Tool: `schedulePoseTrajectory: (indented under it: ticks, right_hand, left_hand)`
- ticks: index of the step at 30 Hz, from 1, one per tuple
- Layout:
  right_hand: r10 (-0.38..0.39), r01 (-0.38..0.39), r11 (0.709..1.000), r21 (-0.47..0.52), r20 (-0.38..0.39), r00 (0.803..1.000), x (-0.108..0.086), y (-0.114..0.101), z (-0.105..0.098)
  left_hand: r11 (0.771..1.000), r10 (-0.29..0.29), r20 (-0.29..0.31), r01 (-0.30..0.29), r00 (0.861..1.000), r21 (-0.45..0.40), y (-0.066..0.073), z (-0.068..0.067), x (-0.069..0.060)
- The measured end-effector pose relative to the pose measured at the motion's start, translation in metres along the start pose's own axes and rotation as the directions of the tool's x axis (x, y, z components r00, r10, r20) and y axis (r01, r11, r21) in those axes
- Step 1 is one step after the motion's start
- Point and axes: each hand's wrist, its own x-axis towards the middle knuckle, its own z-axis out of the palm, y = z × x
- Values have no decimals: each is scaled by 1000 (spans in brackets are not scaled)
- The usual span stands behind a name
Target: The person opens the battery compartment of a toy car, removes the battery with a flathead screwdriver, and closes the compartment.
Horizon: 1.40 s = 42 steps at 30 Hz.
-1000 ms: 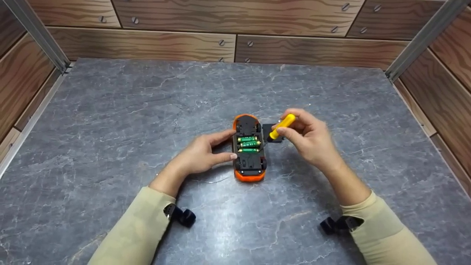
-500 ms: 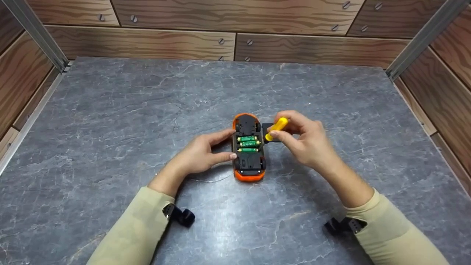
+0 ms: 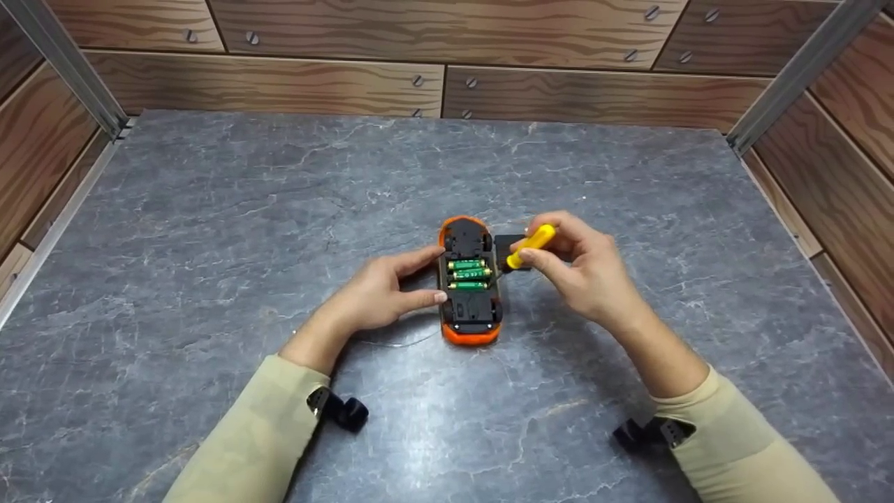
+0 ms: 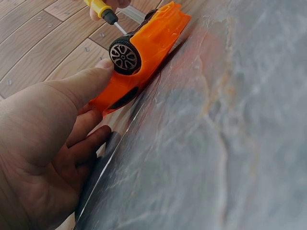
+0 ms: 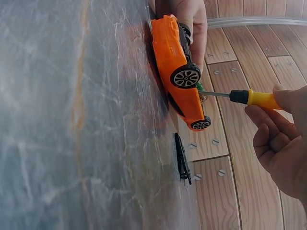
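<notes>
An orange toy car [image 3: 471, 336] lies upside down on the table, with several green batteries [image 3: 469, 274] in its underside compartment. My left hand [image 3: 380, 293] holds the car's left side, thumb and forefinger at its edge. In my right hand [image 3: 587, 269], thumb and fingers grip a screwdriver [image 3: 536, 244] by its yellow handle. Its metal shaft [image 5: 217, 94] reaches the compartment's right side beside the batteries, as the right wrist view shows. Whether the tip touches a battery is unclear. A black battery cover [image 3: 508, 246] lies right of the car, partly hidden by the right hand.
The grey marbled table [image 3: 279, 195] surrounds the car. Wood-patterned panels [image 3: 335, 84] close off the back and both sides, with metal posts [image 3: 803, 73] at the far corners. Both wrists carry small black cameras [image 3: 349, 413].
The screwdriver dipped left toward the batteries half a second ago, then its handle moved slightly back right. My left hand and the car stay in place.
</notes>
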Motion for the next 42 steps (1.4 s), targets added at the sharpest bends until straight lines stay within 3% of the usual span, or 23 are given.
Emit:
schedulePoseTrajectory:
  ticks: [13, 30, 42]
  right_hand:
    - [1, 2, 987, 162, -22, 1000, -3, 8, -1]
    - [23, -13, 979, 204, -48, 999, 0, 21, -7]
    - [36, -15, 954, 298, -66, 997, 1, 28, -8]
  left_hand:
    - [1000, 19, -2, -19, 1000, 16, 0, 1, -1]
    - [1000, 17, -7, -17, 1000, 22, 1, -1, 0]
    - [1000, 12, -11, -12, 1000, 16, 1, -1, -1]
